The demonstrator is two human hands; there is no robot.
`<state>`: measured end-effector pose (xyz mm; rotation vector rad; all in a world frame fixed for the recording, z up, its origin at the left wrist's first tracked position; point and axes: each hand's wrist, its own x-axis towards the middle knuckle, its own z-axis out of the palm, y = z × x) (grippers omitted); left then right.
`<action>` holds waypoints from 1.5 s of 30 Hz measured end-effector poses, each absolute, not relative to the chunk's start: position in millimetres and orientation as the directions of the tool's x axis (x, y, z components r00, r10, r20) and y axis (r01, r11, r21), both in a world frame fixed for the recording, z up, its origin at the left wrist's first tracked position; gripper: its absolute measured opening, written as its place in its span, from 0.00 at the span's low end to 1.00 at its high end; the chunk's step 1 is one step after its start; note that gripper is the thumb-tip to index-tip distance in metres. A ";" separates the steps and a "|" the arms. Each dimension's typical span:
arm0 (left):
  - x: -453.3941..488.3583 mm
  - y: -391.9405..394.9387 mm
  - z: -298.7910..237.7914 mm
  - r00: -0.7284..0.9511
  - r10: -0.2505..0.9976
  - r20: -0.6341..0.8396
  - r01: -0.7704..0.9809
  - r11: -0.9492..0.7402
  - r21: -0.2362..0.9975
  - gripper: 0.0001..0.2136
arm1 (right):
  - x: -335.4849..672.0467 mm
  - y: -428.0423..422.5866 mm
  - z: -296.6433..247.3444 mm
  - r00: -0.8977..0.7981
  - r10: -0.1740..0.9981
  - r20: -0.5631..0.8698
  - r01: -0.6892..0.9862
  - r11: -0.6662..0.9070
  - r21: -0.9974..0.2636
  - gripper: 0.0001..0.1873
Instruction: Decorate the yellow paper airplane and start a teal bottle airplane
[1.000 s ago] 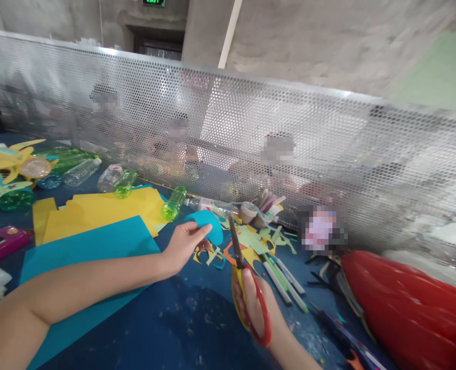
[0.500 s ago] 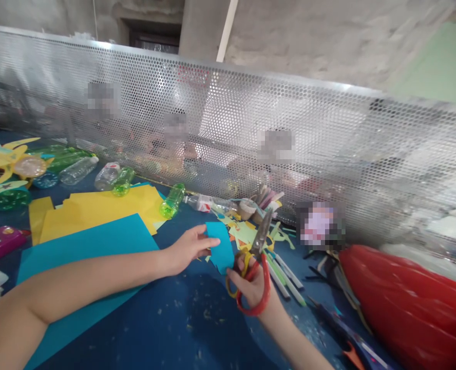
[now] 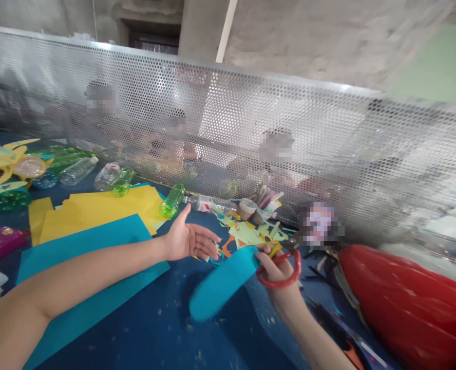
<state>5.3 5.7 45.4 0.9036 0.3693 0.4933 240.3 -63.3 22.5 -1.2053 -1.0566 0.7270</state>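
Observation:
My left hand [image 3: 187,239] hovers palm up over the blue table [image 3: 154,329], fingers spread, holding nothing. My right hand [image 3: 278,270] grips red-and-yellow scissors [image 3: 285,257] by the handles and also pinches the end of a teal paper cut-out [image 3: 222,282], which hangs down and to the left, blurred by motion. A heap of yellow, green and orange paper scraps [image 3: 247,234] lies just behind both hands. A large teal paper sheet [image 3: 85,252] lies under my left forearm, overlapping yellow sheets [image 3: 105,208].
A perforated metal screen [image 3: 228,139] runs along the table's far side, with people behind it. Plastic bottles [image 3: 172,202] lie near it. Paper flower crafts [image 3: 8,164] and a pink case [image 3: 2,241] sit at left; a red shiny object [image 3: 401,303] and pens [image 3: 289,280] at right.
The teal cut-out passed from my left hand to my right. My left hand let go and opened palm up; my right hand swung the scissors rightward and the paper now dangles from it.

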 end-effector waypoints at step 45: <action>23.3 -39.3 59.5 0.569 0.822 0.017 -0.258 0.158 0.953 0.15 | 182.1 -117.1 45.8 0.007 0.999 0.034 0.458 0.027 -0.889 0.31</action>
